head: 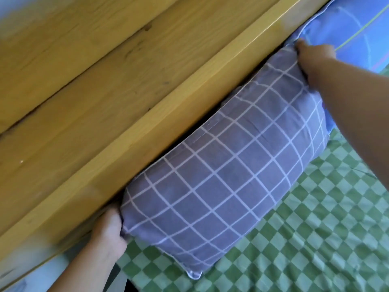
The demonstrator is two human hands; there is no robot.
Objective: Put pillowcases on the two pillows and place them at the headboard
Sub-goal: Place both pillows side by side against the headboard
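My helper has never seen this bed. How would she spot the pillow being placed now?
Find the yellow wooden headboard. Leaning against it, on the green checked sheet, is the pillow both hands grip at its ends. Its grey-purple case has a white grid, unlike the plain blue pillow beside it.

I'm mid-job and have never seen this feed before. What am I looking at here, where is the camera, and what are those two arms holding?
There is no machine here: these are a person's two bare arms. The single picture comes from a camera worn on the person's head, looking forward and down. The left hand grips the near end of a grey checked pillow, and the right hand holds its far end. The pillow already wears its case and lies against the wooden headboard, on a green checkered sheet. Beyond it, a blue pillow lies by the headboard too; only part of it shows.
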